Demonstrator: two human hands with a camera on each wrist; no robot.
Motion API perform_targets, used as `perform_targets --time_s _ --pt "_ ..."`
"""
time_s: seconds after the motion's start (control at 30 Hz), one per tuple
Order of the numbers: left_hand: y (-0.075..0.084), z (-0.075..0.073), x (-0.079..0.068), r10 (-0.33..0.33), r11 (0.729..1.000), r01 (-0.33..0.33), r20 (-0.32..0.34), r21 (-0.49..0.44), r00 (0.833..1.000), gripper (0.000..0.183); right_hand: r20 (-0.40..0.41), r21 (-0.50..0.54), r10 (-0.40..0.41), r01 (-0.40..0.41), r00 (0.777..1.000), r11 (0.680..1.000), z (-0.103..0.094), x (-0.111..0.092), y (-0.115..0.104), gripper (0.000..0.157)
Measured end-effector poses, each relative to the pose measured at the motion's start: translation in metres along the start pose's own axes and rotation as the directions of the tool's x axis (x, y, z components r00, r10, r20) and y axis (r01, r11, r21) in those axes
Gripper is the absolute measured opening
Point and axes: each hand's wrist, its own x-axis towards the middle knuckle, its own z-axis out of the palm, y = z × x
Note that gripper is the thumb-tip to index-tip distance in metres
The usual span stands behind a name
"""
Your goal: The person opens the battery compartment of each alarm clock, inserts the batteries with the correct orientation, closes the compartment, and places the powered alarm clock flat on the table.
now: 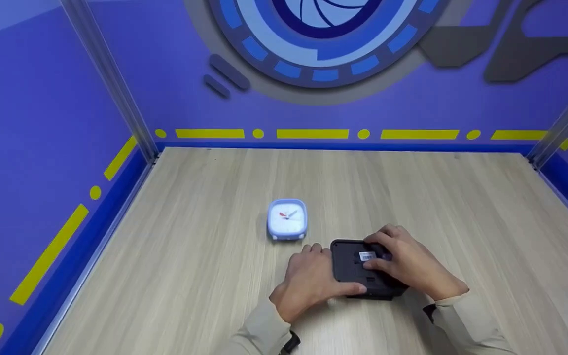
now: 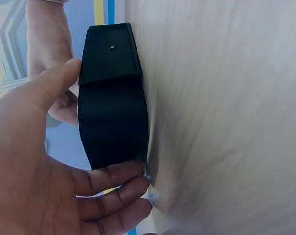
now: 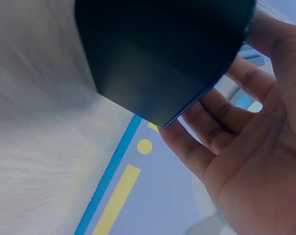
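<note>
A black box-shaped device (image 1: 350,261) is low over the wooden table, its flat face with a small white barcode label (image 1: 367,256) turned up. My left hand (image 1: 308,278) grips its left end, thumb along the near edge and fingers at the left side. In the left wrist view, the device (image 2: 113,117) shows a stepped side with a small screw, between thumb and fingers. From the right, my right hand (image 1: 409,261) holds it, thumb on the labelled face and forefinger at the far edge. The right wrist view has fingers (image 3: 187,147) at the device's rim.
A small light-blue alarm clock (image 1: 287,220) with a white face stands on the table (image 1: 205,236), beyond my left hand. Blue-purple panels (image 1: 175,111) with yellow markings wall in the back and sides, and metal posts (image 1: 111,79) rise at the corners.
</note>
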Motion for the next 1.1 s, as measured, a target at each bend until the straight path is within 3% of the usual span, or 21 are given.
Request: perform_targets --time_s 0.27,0.53,0.93,1.1 --pt "0.0008 -0.0005 -0.0002 0.0 1.0 0.0 0.003 -0.026 1.0 0.099 0.001 -0.002 0.025 -0.025 1.0 1.0 -0.0009 -0.0001 -0.0007 0.039" --pt "0.0012 -0.0019 -0.0024 0.008 0.998 -0.008 0.006 -0.062 1.0 0.087 -0.05 -0.042 0.071 -0.073 0.996 0.996 -0.0005 -0.0008 0.0003 0.039" --pt "0.0025 -0.0024 -0.0029 -0.003 0.999 0.002 -0.022 -0.044 1.0 0.082 -0.055 -0.042 0.113 -0.115 0.992 0.992 -0.0031 -0.0007 -0.0013 0.039" --pt "0.0029 -0.0023 -0.002 -0.013 1.0 0.013 -0.001 -0.017 1.0 0.081 -0.045 -0.04 0.141 -0.143 0.989 0.989 -0.005 -0.0012 -0.001 0.037"
